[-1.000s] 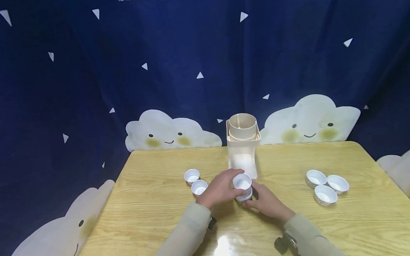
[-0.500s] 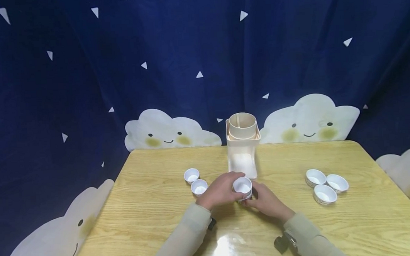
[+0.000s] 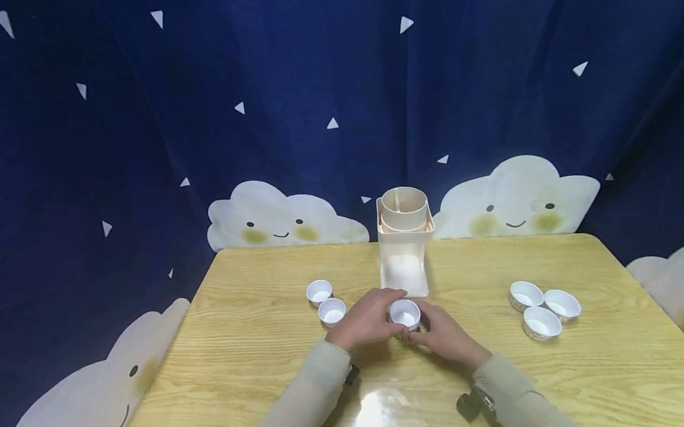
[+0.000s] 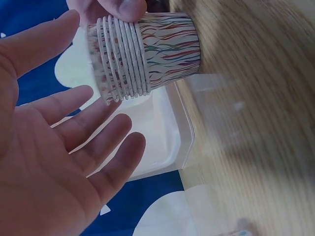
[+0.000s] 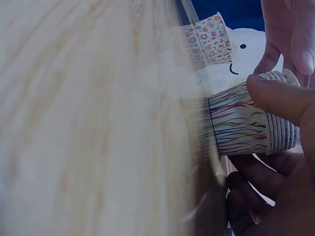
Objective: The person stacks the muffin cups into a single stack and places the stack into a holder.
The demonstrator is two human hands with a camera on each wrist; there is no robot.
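A stack of nested paper cups [image 3: 405, 315] stands upright on the table, mouths up; several rims overlap at its top. Colourful wavy lines cover the lowest cup, as the left wrist view of the stack [image 4: 172, 46] shows. My right hand [image 3: 447, 340] holds the stack from the right, its thumb [image 5: 275, 93] pressed on the side just below the rims. At the left of the top cup is my left hand [image 3: 367, 318]. Its fingers [image 4: 123, 157] are spread and loosely bent beside the rims, not curled round the cups.
Behind the stack stands a cream plastic holder [image 3: 403, 271] with a round tube [image 3: 405, 220] on top. Two small cups [image 3: 332, 312] with a floral print sit to the left. Three wider white-lined cups [image 3: 542, 323] cluster on the right. A dark blue curtain [image 3: 311, 67] hangs behind the table.
My left hand has lowered a cup into the stack, so the top cup sits lower and nested. Its fingers have let go of it. My right hand has stayed at the stack.
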